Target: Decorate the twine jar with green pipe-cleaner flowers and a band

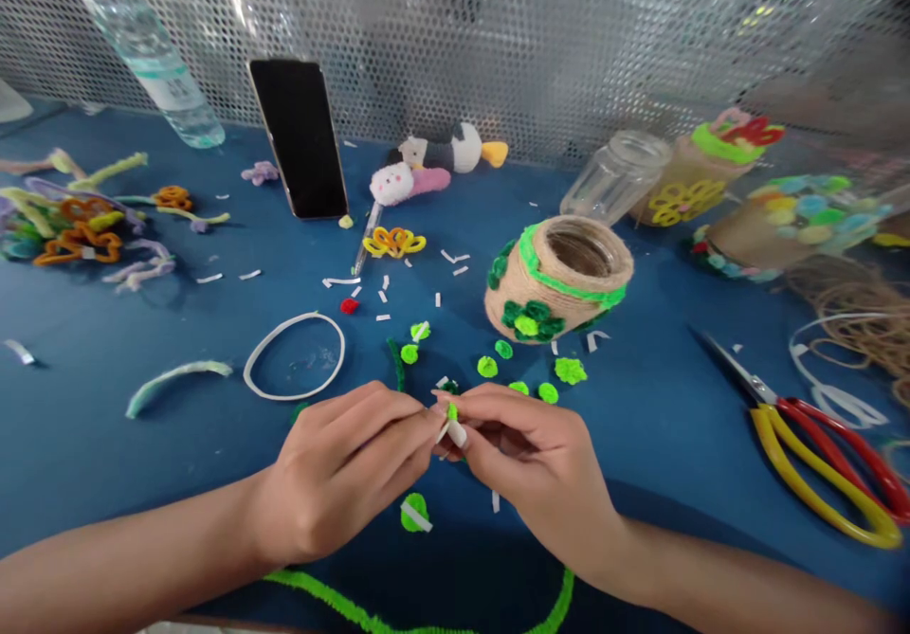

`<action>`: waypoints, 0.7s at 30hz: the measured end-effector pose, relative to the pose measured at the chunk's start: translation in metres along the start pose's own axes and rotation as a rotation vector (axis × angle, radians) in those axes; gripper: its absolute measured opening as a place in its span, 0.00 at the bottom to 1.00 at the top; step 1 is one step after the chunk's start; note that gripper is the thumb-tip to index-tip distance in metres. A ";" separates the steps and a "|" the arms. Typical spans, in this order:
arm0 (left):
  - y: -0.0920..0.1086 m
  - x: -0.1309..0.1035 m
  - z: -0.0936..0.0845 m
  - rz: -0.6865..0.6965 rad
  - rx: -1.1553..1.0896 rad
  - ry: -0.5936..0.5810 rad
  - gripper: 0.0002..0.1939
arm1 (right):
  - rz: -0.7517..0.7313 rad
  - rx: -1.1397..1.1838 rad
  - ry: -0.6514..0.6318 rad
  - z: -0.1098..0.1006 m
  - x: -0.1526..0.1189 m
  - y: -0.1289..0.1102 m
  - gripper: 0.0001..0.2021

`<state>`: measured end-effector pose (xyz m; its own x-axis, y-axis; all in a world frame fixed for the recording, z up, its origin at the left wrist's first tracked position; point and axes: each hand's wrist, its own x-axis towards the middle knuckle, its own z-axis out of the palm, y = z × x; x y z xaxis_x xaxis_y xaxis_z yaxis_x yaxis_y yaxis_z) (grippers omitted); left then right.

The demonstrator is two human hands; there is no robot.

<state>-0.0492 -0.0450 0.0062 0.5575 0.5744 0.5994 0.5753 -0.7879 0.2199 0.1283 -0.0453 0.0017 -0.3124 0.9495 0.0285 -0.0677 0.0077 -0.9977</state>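
My left hand [355,468] and my right hand [544,482] meet fingertip to fingertip at the front middle. Both are closed in a pinch on a small bright green pipe cleaner coil [453,411], largely hidden by the fingers. A white tip, a nail or a bit of tape, shows beside it. Just in front lies a green coil with a white tape strip across it [412,513]. Several more green coils [487,366] lie beyond my fingers. Behind them leans a twine-wrapped jar [569,274] with green pipe cleaner flowers and a bright green band.
Scissors [803,435] lie at the right by loose twine [853,321]. A tape ring [295,354] and a pipe cleaner heap [78,217] are at left. A phone [302,141] and bottle [163,75] stand behind. A long green pipe cleaner [334,601] curves along the front.
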 end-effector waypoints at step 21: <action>0.007 0.001 0.007 -0.161 -0.132 0.110 0.03 | 0.187 0.245 -0.048 0.003 0.002 0.004 0.04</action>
<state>-0.0405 -0.0483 0.0034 0.3926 0.6727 0.6272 0.5644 -0.7146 0.4132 0.1244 -0.0439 -0.0019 -0.3850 0.9114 -0.1455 -0.2295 -0.2472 -0.9414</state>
